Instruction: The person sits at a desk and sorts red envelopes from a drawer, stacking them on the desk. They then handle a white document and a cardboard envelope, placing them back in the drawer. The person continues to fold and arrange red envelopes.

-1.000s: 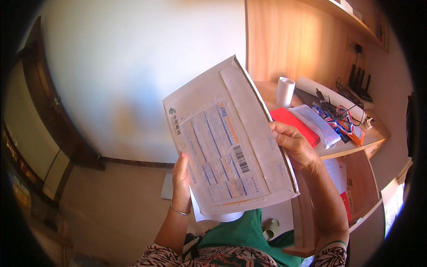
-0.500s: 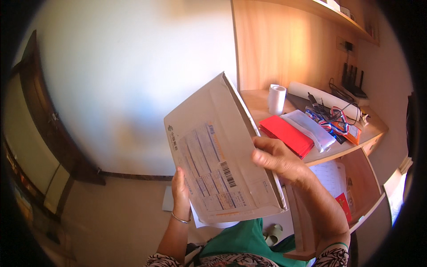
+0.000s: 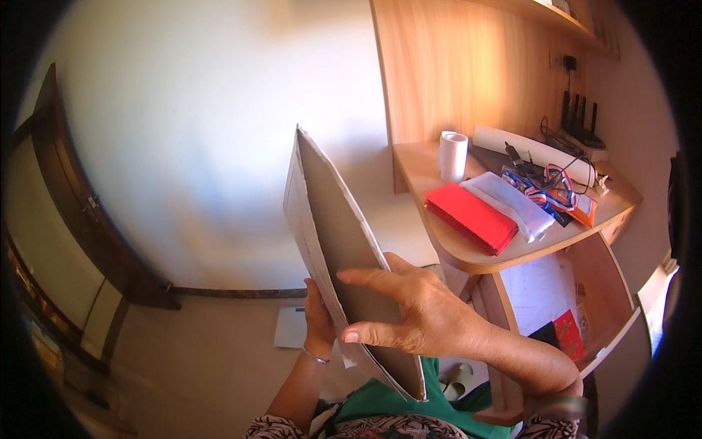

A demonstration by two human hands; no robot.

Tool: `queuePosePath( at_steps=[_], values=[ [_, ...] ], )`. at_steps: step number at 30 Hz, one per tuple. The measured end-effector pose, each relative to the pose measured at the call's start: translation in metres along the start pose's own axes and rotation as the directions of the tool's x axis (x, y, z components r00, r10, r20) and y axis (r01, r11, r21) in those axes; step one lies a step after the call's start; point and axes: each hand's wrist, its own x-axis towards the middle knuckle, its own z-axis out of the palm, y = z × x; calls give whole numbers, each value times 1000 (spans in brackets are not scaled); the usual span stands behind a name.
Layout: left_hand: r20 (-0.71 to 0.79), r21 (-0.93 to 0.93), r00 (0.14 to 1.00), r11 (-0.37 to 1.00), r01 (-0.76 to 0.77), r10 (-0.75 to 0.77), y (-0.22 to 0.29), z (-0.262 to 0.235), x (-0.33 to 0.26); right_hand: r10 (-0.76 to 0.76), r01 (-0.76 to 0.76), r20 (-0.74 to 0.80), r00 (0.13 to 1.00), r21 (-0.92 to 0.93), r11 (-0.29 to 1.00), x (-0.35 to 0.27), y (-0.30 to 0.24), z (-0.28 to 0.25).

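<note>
The right hand [image 3: 431, 313] is holding its thumb and index finger well apart at the open mouth of a cardboard envelope [image 3: 338, 219]: the index finger is pointing across the gap, while the thumb is lying by the edge of the left panel. Whether the remaining fingers are gripping the other panel, I cannot tell. Just left of that thumb, the left hand [image 3: 319, 316] is clasping the envelope's outer side, so the envelope is standing tilted between both hands, its upper corner rising beyond them. A silver bracelet [image 3: 314, 357] is circling the left wrist. Below the grip, green fabric [image 3: 358, 407] is showing. Right of the right hand, an open drawer [image 3: 601, 293] is holding papers and a red sheet [image 3: 569, 333]. Beyond and right of the grip, a desk [image 3: 468, 259] is bearing a red packet [image 3: 472, 218], a clear pouch [image 3: 504, 199], a white roll [image 3: 453, 157] and cables [image 3: 557, 183]. Farther off, a black router [image 3: 581, 132] is standing. Ahead of the hands, a pale wall [image 3: 212, 132] is filling the background.
</note>
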Motion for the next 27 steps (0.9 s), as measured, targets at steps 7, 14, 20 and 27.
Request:
queuePosePath(
  at_steps=[7,14,20,27],
  values=[
    [140,-237,983,959,153,-122,-13,21,-7,-52,63,82,995,-140,988,-9,-10,10],
    [175,-278,973,940,196,-152,-24,21,-10,-137,142,54,989,-125,982,-10,-3,17],
    [183,-279,970,938,206,-158,-24,20,-11,-118,124,58,991,-110,986,-12,-2,20],
    [190,-284,968,935,213,-163,-28,23,-12,-64,69,69,996,-80,994,-13,-5,16]
  ],
)
